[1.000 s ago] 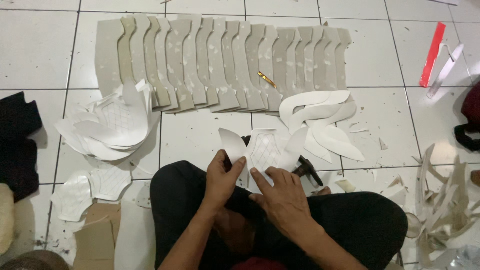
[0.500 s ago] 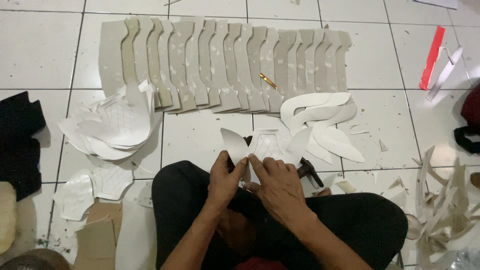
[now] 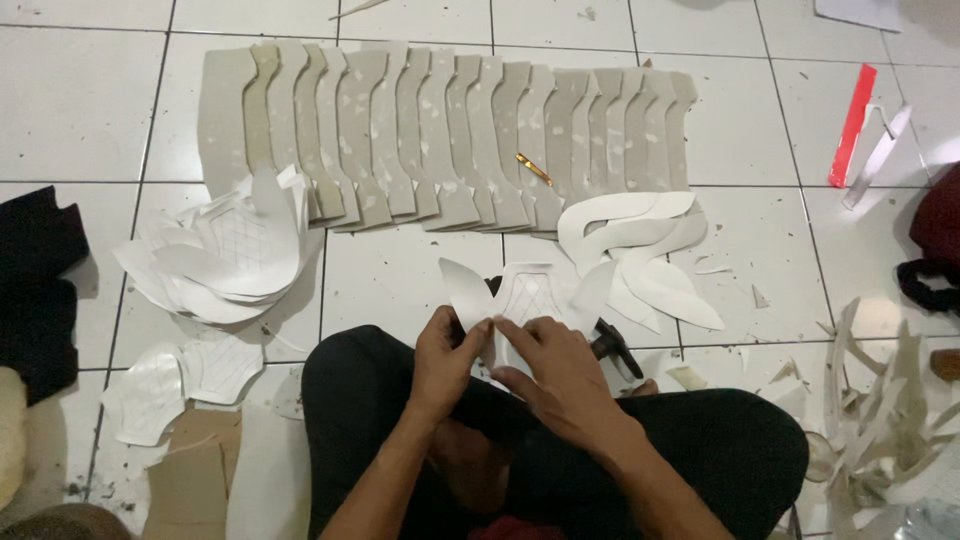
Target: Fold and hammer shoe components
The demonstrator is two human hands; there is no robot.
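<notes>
both hands on white cut-out piece (image 3: 528,296) over lap, wings spread left-right; left hand (image 3: 443,360) fingers pinch near edge, right hand (image 3: 560,368) fingers clamp beside, equally close; row of grey panels (image 3: 450,135) on floor beyond

Between the knees and the row of overlapping grey panels (image 3: 450,140) lies a bare patch of white tiled floor (image 3: 390,280), open enough for a hand to reach forward. To the left that patch is hemmed in by a loose heap of white cut-outs (image 3: 225,255), and lower left by more white pieces (image 3: 180,385) on brown card. To the right, curved white strips (image 3: 640,250) crowd the floor just beside the held white piece (image 3: 525,295), and a black tool (image 3: 612,345) lies close to the right hand (image 3: 560,375). Far right, a pile of offcuts (image 3: 885,400) blocks the way. Open tile shows right of the panels, up to the red strip (image 3: 855,125)
</notes>
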